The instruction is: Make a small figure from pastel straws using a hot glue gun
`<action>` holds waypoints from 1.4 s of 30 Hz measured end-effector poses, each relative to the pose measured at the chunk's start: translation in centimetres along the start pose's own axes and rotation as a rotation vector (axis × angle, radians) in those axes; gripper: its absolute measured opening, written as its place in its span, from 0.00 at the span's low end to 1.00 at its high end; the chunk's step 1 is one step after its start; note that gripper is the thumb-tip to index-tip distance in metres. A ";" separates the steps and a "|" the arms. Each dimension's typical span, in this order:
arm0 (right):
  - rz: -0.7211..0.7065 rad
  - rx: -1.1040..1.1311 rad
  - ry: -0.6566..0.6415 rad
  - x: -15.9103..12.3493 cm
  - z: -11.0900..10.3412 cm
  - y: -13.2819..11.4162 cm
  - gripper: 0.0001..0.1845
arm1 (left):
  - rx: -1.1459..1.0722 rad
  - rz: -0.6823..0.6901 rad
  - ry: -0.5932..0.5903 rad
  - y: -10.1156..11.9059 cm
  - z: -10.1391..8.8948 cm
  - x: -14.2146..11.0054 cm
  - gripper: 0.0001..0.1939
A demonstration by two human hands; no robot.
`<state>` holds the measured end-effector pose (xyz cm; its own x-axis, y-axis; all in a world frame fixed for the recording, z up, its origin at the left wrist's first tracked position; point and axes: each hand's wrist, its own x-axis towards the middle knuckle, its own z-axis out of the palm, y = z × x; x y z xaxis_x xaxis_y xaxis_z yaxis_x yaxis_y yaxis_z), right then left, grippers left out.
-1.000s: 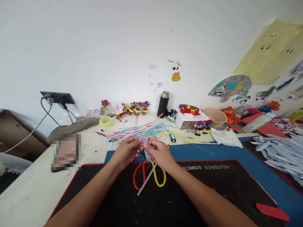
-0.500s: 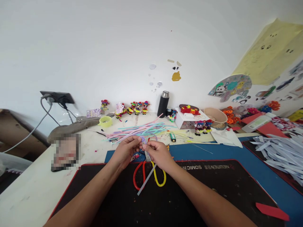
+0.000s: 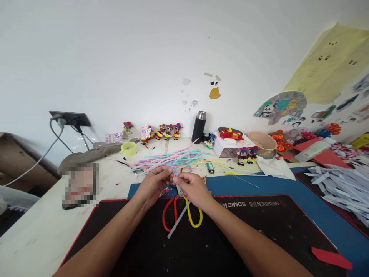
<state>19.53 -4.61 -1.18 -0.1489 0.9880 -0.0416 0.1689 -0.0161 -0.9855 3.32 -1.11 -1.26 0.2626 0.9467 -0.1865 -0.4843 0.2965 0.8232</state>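
Observation:
My left hand (image 3: 155, 181) pinches a small lilac piece (image 3: 174, 170) that looks like a folded or looped strip. My right hand (image 3: 193, 187) pinches the same piece from the right, its thumb and fingertips touching it. A thin lilac length curves out above my right fingers. Below that hand, a flat pale grey strip (image 3: 178, 221) slants down to the left; whether it joins the lilac piece is hidden. Scissors (image 3: 166, 219) with one red and one yellow handle lie beneath my hands, the blades mostly covered.
Behind my hands lies a pile of pastel strips (image 3: 173, 157). A black bottle (image 3: 198, 129), small colourful figures (image 3: 168, 132), yellow tape (image 3: 128, 148) and a white box (image 3: 230, 146) stand toward the wall. White strips (image 3: 343, 188) heap at right; a black mat (image 3: 245, 231) lies underneath.
Almost nothing differs. Both hands keep their pinch on the lilac piece in the same place, with only a very slight shift of the fingers.

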 end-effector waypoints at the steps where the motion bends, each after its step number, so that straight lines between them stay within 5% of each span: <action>1: 0.000 -0.005 0.001 0.0 0.0 0.0 0.19 | -0.004 0.000 -0.003 0.0 0.0 0.0 0.19; 23: 0.036 -0.007 -0.034 0.0 0.7 0.7 0.22 | -0.080 -0.073 -0.135 0.0 0.1 -0.4 0.14; 35: 0.068 -0.048 -0.100 -0.5 1.3 0.6 0.25 | -0.082 -0.057 -0.095 0.3 0.3 -0.5 0.18; 42: 0.034 -0.001 -0.099 -0.6 1.0 1.1 0.19 | -0.141 -0.038 -0.017 0.4 0.1 -0.3 0.20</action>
<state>18.82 -5.39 -2.40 -0.2389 0.9668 -0.0908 0.1767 -0.0487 -0.9831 3.12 -1.26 -0.81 0.2966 0.9326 -0.2056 -0.5860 0.3477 0.7320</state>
